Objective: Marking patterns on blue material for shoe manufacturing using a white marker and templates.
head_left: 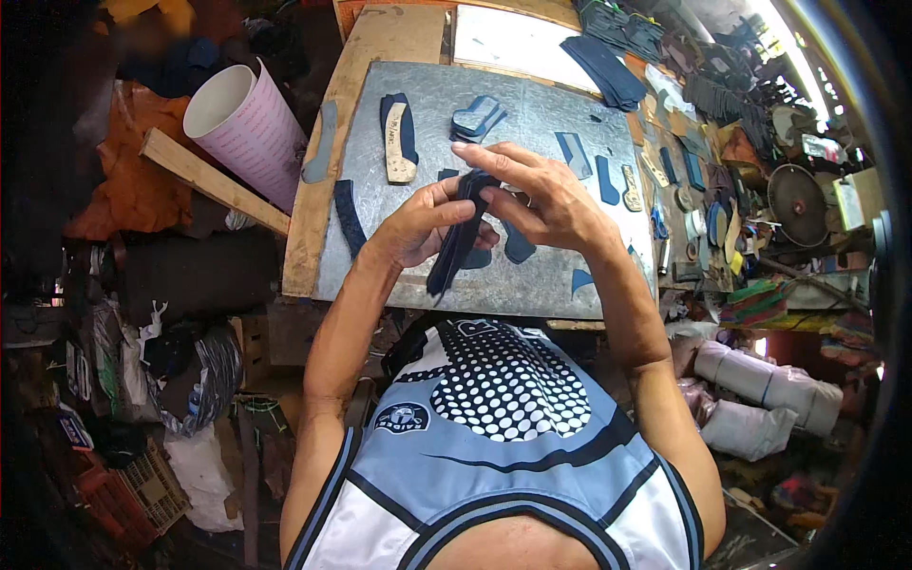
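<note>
A stack of dark navy cut pieces (458, 249), long and narrow, is gripped over the near half of the metal-topped table (541, 285). My left hand (425, 224) closes round it from the left, thumb on top. From the right, my right hand (551, 195) pinches its upper end, with the index finger stretched out above. Whether the pieces are leather or cloth I cannot tell. Beyond my hands lie a pile of blue-grey pieces (478, 118) and a curved tan template (399, 142) on dark pieces. More blue cutouts lie partly hidden beneath my hands.
A dark curved strip (349, 217) and a grey curved piece (320, 142) lie at the table's left. Blue pieces (573, 155) and a small tan template (633, 188) lie at the right. Left of the table stand a pinkish roll (249, 133) and a wooden bar (214, 180).
</note>
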Tool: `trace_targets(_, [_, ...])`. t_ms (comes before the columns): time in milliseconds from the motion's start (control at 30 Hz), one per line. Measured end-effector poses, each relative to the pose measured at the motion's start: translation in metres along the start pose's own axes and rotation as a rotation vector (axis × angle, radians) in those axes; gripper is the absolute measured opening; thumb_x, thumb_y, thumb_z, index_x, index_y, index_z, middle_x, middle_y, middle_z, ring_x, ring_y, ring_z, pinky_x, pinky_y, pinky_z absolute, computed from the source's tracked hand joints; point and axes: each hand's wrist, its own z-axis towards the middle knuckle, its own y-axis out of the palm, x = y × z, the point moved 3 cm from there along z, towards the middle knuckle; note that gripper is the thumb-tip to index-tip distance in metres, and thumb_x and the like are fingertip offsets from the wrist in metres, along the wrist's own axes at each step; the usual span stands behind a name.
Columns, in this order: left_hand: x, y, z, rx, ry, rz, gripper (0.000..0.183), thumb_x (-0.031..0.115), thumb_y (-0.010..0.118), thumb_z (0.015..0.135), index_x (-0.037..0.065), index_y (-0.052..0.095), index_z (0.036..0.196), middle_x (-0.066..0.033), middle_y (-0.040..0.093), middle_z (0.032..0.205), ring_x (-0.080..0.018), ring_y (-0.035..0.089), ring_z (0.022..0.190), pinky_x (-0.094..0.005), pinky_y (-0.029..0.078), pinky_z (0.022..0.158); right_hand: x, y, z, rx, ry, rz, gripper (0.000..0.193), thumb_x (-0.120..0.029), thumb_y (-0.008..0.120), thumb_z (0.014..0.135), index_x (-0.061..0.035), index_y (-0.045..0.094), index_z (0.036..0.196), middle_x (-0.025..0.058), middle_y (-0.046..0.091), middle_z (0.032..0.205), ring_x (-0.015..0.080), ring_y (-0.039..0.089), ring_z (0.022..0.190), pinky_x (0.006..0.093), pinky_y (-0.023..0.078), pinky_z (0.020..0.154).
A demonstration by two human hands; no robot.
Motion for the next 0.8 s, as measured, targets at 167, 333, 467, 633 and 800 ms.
trace_targets(167, [0.004,0.001,0.000,0.010,0.014,0.106,0.048,0.023,0.069,0.092,-0.002,0.051,0.128,-0.0156,0.063,0.115,-0.0259,0.068,0.102,-0.0395,0.057,0.093,-0.007,0.001,0.000,-0.114,-0.013,0.073,0.042,-0.008,0.061,0.086,-0.0157,0.062,0.127,0.0110,0.064,0.110,0.0290,0.068,0.082,0.0389,0.055,0.071])
trace_targets(333, [0.000,0.006,0.001,0.007,0.017,0.005,0.050,0.025,0.070,0.090,-0.003,0.053,0.128,-0.0169,0.064,0.112,-0.0298,0.067,0.105,-0.0413,0.056,0.094,0.004,0.001,-0.001,-0.111,-0.077,0.122,0.040,-0.005,0.062,0.087,-0.0149,0.063,0.126,0.0106,0.065,0.102,0.0285,0.067,0.081,0.0383,0.054,0.071])
trace_targets(467, [0.002,0.002,-0.003,0.061,-0.033,0.092,0.069,0.037,0.073,0.084,-0.008,0.046,0.129,-0.0205,0.063,0.112,-0.0286,0.068,0.101,-0.0438,0.057,0.090,0.003,0.001,-0.002,-0.038,0.023,0.262,0.043,0.004,0.062,0.083,-0.0089,0.065,0.124,0.0140,0.066,0.106,0.0288,0.067,0.087,0.0373,0.055,0.075])
trace_targets(633, [0.002,-0.004,0.005,-0.042,-0.035,0.021,0.057,0.026,0.069,0.090,-0.005,0.047,0.130,-0.0201,0.061,0.116,-0.0307,0.067,0.103,-0.0408,0.057,0.092,-0.004,0.005,-0.004,0.009,-0.075,0.108,0.046,-0.002,0.061,0.086,-0.0132,0.060,0.130,0.0125,0.065,0.107,0.0301,0.068,0.084,0.0385,0.056,0.069])
trace_targets(800, [-0.002,-0.003,0.004,-0.021,-0.026,0.026,0.061,0.032,0.068,0.091,-0.008,0.044,0.130,-0.0200,0.060,0.115,-0.0305,0.069,0.098,-0.0391,0.060,0.088,0.004,0.003,-0.004,-0.169,0.020,0.136,0.050,0.001,0.061,0.085,-0.0114,0.058,0.134,0.0155,0.064,0.114,0.0350,0.067,0.094,0.0404,0.055,0.080])
